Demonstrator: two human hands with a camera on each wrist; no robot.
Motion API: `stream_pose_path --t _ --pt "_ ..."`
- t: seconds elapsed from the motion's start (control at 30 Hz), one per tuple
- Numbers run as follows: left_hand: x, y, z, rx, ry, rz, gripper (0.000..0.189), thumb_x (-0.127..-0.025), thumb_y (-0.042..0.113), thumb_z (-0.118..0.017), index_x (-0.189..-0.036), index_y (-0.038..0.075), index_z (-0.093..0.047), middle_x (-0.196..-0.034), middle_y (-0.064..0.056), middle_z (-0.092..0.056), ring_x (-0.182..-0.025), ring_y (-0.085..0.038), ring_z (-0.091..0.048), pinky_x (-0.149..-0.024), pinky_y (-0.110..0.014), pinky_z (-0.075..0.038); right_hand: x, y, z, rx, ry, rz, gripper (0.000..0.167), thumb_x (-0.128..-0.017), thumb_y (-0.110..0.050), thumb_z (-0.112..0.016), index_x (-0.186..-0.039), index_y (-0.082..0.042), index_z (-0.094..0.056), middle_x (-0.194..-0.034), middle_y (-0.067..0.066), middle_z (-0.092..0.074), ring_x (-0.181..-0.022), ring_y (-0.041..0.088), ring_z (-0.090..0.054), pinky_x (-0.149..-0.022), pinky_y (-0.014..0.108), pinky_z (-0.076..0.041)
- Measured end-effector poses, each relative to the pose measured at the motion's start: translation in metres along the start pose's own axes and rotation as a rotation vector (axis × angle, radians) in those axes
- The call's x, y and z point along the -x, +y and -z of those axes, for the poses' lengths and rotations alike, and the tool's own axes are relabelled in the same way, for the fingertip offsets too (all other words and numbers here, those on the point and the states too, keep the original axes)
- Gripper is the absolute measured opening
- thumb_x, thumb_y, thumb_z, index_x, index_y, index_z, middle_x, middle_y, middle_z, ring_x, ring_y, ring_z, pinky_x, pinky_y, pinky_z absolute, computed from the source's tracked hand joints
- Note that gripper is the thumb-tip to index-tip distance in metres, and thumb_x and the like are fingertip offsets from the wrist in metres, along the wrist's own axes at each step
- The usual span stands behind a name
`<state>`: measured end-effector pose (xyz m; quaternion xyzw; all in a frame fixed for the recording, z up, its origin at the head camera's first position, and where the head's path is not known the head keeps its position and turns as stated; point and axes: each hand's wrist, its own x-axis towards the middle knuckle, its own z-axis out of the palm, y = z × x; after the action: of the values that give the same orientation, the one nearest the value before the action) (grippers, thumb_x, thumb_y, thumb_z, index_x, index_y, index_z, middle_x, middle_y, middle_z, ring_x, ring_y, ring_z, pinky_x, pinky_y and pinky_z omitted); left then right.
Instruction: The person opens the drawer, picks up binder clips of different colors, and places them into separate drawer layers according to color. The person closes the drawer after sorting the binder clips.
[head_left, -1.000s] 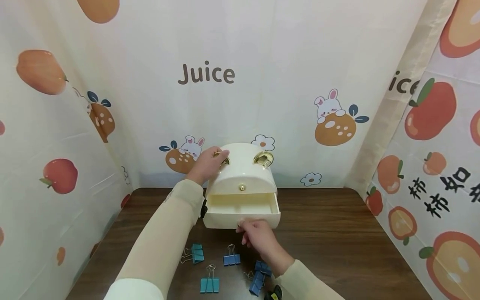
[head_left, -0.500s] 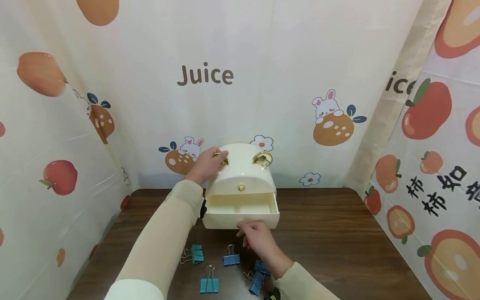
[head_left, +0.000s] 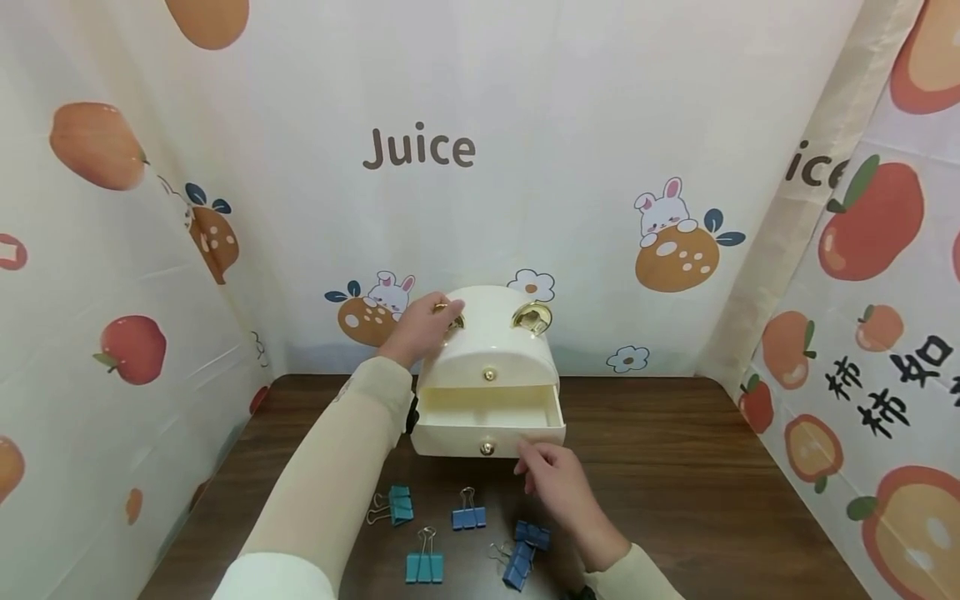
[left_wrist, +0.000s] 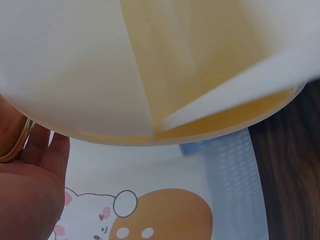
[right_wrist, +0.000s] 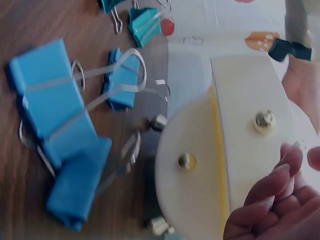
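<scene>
On bkdrop point(head_left: 570, 208): “Juice” point(head_left: 419, 147) bk., “ice” point(head_left: 817, 171) corner fold, “柿柿如” point(head_left: 922, 358) rt. side

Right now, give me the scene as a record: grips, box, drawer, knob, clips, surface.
Left grip: holding the left gold ring
Right grip: by the drawer front, holding nothing; contact unclear
Box: cream, domed top, standing on the table
Drawer: pulled out, under the domed part
Drawer knob: gold, not held
Teal clips: two, lying apart
Blue clips: three, one apart, two overlapping in view
Table: dark wood grain
</scene>
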<state>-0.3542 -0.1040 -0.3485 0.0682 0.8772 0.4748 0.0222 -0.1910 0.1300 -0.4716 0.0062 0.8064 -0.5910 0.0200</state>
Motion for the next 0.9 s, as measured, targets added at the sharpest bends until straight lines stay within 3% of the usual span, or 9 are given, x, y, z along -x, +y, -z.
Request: stream_pose_path --t 0.17,0.37,0.47,0.63,0.77,0.9 --pt "-0.001 -0.002 0.000 0.000 0.003 0.006 0.043 -0.104 0.058 -0.050 -0.107 0.016 -0.059 -0.102 -0.008 -0.060 -0.103 -0.026 -0.056 -0.089 -0.045 -0.048 0.004 0.001 0.012 0.063 -0.081 0.079 0.029 -0.104 -0.029 -0.064 -0.084 -0.008 -0.068 -0.066 0.003 -0.058 -0.064 0.019 -0.055 -0.060 0.032 -0.046" --pt "-0.003 -0.005 -0.001 -0.010 0.002 0.007 0.043 -0.104 0.059 -0.050 -0.107 0.017 -0.060 -0.101 -0.008 -0.061 -0.102 -0.026 -0.057 -0.088 -0.044 -0.048 0.007 0.002 0.025 0.351 -0.239 0.237 0.014 -0.101 -0.032 -0.067 -0.092 -0.023 -0.067 -0.079 -0.009 -0.060 -0.071 0.012 -0.056 -0.063 0.030 -0.048" --pt "-0.002 -0.005 -0.001 -0.009 0.001 0.003 0.043 -0.104 0.059 -0.050 -0.107 0.017 -0.060 -0.101 -0.008 -0.061 -0.102 -0.026 -0.057 -0.089 -0.044 -0.048 0.006 0.005 0.029 0.435 -0.316 0.264 0.011 -0.100 -0.033 -0.069 -0.097 -0.022 -0.068 -0.086 -0.011 -0.061 -0.079 0.012 -0.058 -0.069 0.032 -0.050" --pt "-0.002 -0.003 0.000 -0.009 0.000 0.001 0.043 -0.104 0.057 -0.050 -0.107 0.016 -0.059 -0.101 -0.009 -0.060 -0.102 -0.026 -0.056 -0.089 -0.045 -0.047 0.004 0.014 0.031 0.495 -0.392 0.242 0.023 -0.095 -0.030 -0.076 -0.108 -0.013 -0.069 -0.102 -0.003 -0.065 -0.096 0.022 -0.062 -0.083 0.044 -0.052" --pt "-0.002 -0.002 0.001 -0.030 0.001 -0.005 0.042 -0.104 0.057 -0.049 -0.107 0.017 -0.059 -0.103 -0.008 -0.061 -0.103 -0.026 -0.056 -0.089 -0.045 -0.048 0.003 0.022 0.034 0.509 -0.441 0.226 0.041 -0.083 -0.016 -0.086 -0.119 -0.007 -0.068 -0.116 0.006 -0.066 -0.109 0.031 -0.061 -0.093 0.057 -0.050" --pt "-0.002 0.000 0.001 -0.042 -0.001 -0.006 0.042 -0.104 0.058 -0.049 -0.108 0.017 -0.060 -0.105 -0.008 -0.062 -0.103 -0.026 -0.057 -0.089 -0.046 -0.048 0.002 0.028 0.037 0.579 -0.498 0.226 0.057 -0.071 -0.004 -0.089 -0.124 -0.010 -0.068 -0.117 0.004 -0.062 -0.105 0.027 -0.059 -0.091 0.054 -0.051"
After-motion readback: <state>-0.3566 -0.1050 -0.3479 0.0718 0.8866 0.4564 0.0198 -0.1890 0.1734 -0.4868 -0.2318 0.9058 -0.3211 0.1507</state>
